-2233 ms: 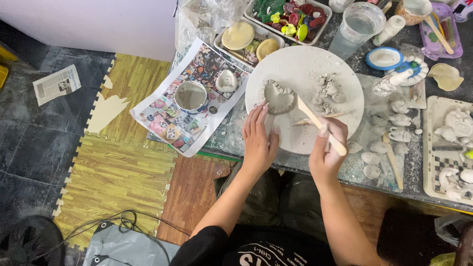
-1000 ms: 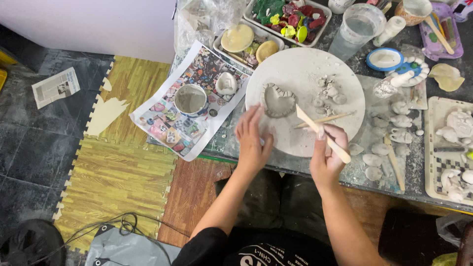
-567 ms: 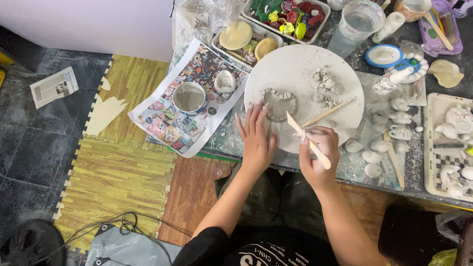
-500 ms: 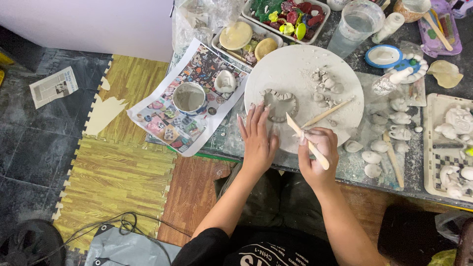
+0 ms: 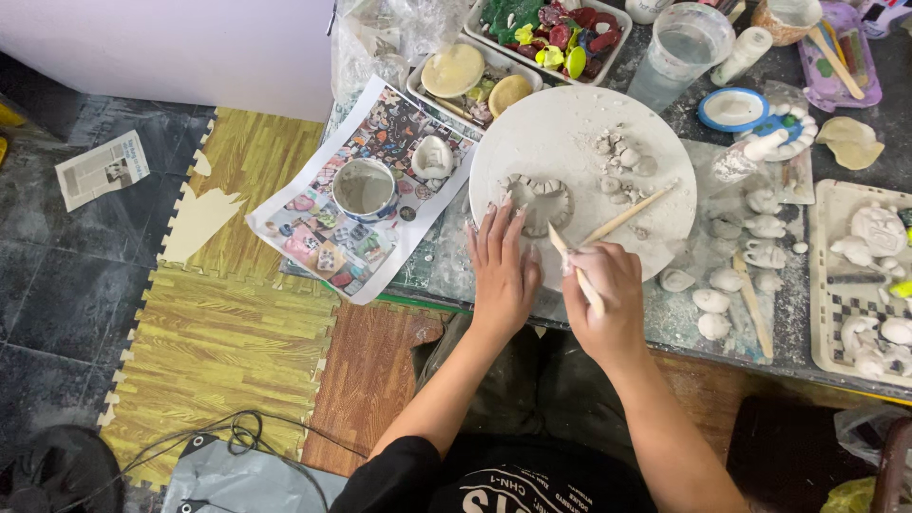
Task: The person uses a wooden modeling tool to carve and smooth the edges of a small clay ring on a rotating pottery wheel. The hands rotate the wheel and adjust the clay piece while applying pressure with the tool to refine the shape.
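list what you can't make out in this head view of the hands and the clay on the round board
- Tip of the wooden tool: too small to tell if it touches the clay piece.
- Right hand: its grip on the tool is hidden under the knuckles.
- Left hand: covers the round board edge beneath.
- Tray of coloured pieces: cut by the top edge.

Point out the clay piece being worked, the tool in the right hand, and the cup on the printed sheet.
clay piece (image 5: 541, 201), head view, its middle
wooden tool (image 5: 559, 239), head view, shaft near tip
cup (image 5: 364, 187), head view, grey inside
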